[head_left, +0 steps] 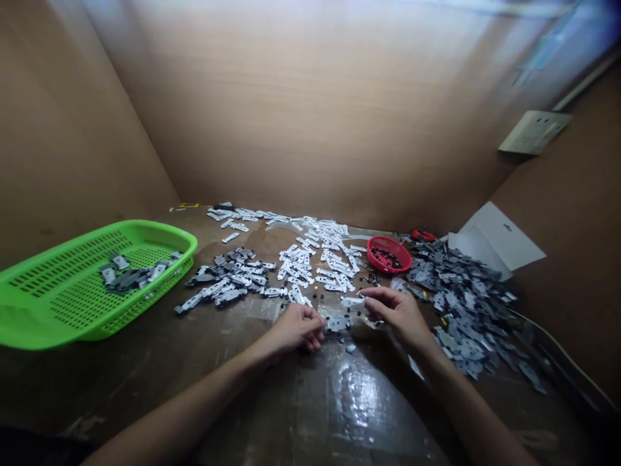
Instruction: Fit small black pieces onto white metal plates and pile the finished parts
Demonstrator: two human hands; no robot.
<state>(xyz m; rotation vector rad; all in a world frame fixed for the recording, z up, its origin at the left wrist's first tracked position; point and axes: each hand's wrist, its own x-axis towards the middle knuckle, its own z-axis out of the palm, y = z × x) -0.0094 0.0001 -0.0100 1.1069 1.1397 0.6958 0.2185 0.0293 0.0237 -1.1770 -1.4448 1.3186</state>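
Observation:
My left hand (295, 327) and my right hand (398, 314) meet low at the middle of the wooden workbench (310, 414). Between them is a small grey metal plate (337, 322), pinched at its edge by my left fingers. My right fingertips grip a white strip part (353, 301) that seems to join the plate, though the fingers partly hide the joint. Loose white strip parts (315, 259) lie just beyond my hands, with dark grey parts (228, 281) to the left and a heap of grey metal plates (466, 310) to the right.
A green perforated plastic basket (72, 291) at the left holds some grey parts. A small red basket (388, 254) of black pieces stands beyond my hands. Brown board walls enclose the bench, and a white cable runs along the right side.

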